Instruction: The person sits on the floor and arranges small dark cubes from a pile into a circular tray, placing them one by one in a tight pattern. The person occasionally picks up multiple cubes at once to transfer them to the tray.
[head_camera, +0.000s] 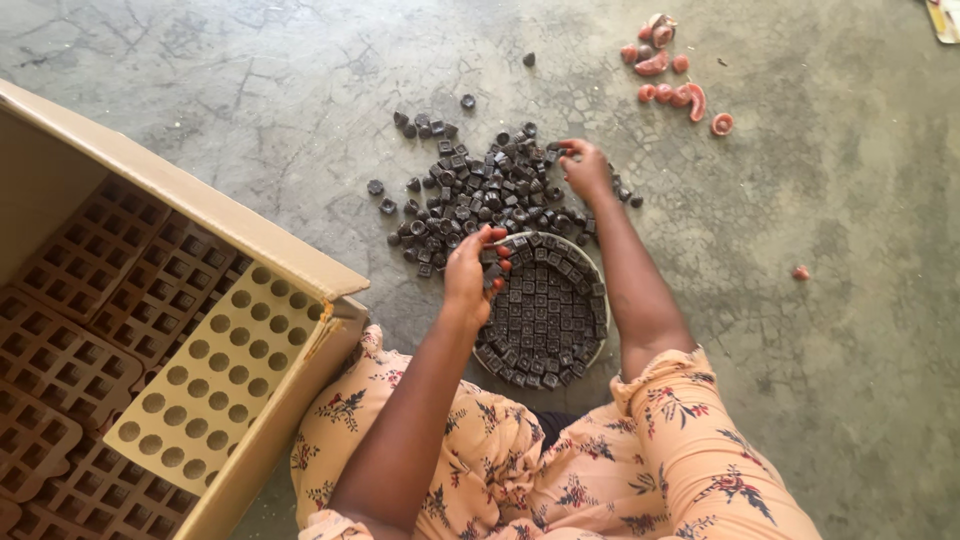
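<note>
The small dark cubes lie in a loose heap on the concrete floor, far side of a round tray that sits just in front of the person's knees. Inside the tray, more cubes are packed in neat rows, touching each other.

Left hand hovers over the tray's near-left edge, fingers pinched narrow on one cube (maybe two, can't tell). Right hand rests on the heap's right side, fingers curled down onto the pieces; whether it grips any, can't tell.

Handling, as a guess: cubes look light, stiff, w/ flat sides and a hollow top, so a thumb-and-finger pinch on two opposite faces should hold fine. Prob. not slippery; surface looks matte. Could chip if dropped, can't be sure.

Left of the person, an open cardboard box holds brown grid moulds and a pale one w/ round holes. Far right, a few pink curved pieces lie well apart from the heap.
</note>
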